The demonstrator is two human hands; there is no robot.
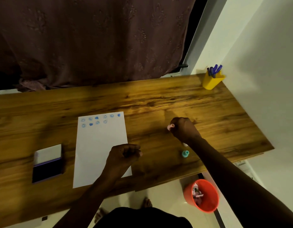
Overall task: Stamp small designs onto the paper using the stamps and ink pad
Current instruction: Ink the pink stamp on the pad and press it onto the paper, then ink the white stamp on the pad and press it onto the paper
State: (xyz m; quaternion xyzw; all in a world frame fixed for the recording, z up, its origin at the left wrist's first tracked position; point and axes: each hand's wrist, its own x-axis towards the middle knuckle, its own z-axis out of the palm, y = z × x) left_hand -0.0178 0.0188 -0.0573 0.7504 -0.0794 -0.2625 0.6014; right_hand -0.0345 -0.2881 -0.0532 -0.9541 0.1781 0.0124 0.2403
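Observation:
A white sheet of paper (99,145) lies on the wooden table (159,102), with several blue stamped designs along its top edge. An open ink pad (47,163) with a dark pad and raised white lid sits to the paper's left. My right hand (183,129) is right of the paper, closed around a small pink stamp (170,127) that pokes out of the fist. A teal stamp (185,153) stands on the table below that hand. A small pale object (185,144) peeks from under my right wrist. My left hand (124,156) rests curled on the paper's lower right, holding nothing visible.
A yellow pen holder (212,81) with blue pens stands at the table's far right corner by the white wall. An orange bin (202,195) sits on the floor below the table's near edge. A dark curtain (93,38) hangs behind the table.

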